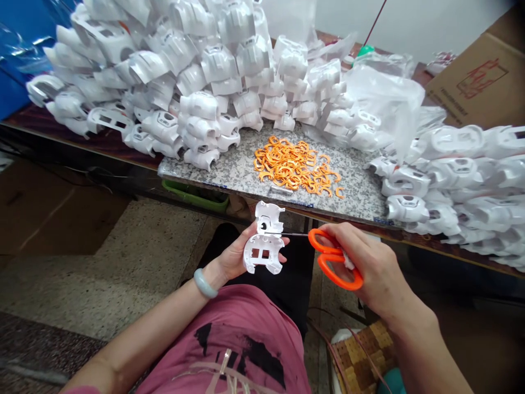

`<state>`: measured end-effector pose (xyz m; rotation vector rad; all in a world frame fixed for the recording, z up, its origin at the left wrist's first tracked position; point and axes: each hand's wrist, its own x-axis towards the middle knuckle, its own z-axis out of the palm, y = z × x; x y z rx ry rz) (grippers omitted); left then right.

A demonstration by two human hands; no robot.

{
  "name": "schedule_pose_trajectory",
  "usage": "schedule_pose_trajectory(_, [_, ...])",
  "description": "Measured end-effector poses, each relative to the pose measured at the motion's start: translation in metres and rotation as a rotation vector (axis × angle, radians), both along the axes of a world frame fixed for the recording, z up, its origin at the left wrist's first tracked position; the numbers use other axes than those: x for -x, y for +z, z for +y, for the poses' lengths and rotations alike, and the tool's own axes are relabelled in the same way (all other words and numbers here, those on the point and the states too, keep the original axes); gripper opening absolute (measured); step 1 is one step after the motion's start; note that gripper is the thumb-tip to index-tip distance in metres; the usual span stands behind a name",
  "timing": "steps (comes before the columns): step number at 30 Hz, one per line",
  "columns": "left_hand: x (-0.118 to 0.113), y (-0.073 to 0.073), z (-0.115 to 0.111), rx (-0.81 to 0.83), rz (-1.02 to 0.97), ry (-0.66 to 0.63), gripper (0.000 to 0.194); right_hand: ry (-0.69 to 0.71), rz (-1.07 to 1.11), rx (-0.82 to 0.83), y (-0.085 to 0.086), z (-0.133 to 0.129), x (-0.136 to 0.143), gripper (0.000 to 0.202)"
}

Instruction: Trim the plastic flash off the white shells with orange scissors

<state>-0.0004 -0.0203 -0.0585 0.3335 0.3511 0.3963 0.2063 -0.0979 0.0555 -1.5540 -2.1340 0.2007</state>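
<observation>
A white plastic shell (263, 249) with two square openings lies in my left hand (237, 253), its inner side facing up and the fingers wrapped round it from below. My right hand (371, 265) is closed on the orange handles of a pair of scissors (339, 269). The thin metal blades point left and their tip reaches the middle of the shell. Beyond the shell, a pile of small orange clips (289, 164) lies on the speckled stone slab (356, 189).
White shells (200, 109) are stacked high behind and left of the clips, with more shells (455, 175) at the right. A cardboard box (478, 82) stands back right. Below the slab are a green tray (194, 196) and a woven basket (365, 353).
</observation>
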Motion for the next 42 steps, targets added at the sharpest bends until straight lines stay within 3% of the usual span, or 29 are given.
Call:
schedule_pose_trajectory(10, [-0.003,-0.015,-0.008,-0.009,0.142,0.06,0.042,0.082,-0.11,-0.065,0.008,0.001,0.018,0.027])
schedule_pose_trajectory(15, [-0.007,-0.01,-0.011,0.054,0.112,0.131,0.03,0.101,-0.061,-0.086,-0.013,0.007,0.032,0.029])
schedule_pose_trajectory(20, [-0.005,-0.013,-0.01,0.123,0.112,0.166,0.03,0.083,0.048,-0.09,-0.032,0.013,0.04,0.028])
schedule_pose_trajectory(24, [-0.001,-0.018,-0.007,0.103,0.107,0.18,0.033,0.079,0.194,-0.084,-0.025,0.013,0.033,0.029])
schedule_pose_trajectory(29, [0.005,-0.013,-0.001,0.074,0.101,0.138,0.041,-0.045,0.222,-0.039,-0.008,0.009,0.019,0.028])
schedule_pose_trajectory(42, [0.008,-0.008,0.003,0.067,0.128,0.145,0.043,-0.023,0.196,-0.011,-0.012,0.013,0.019,0.029])
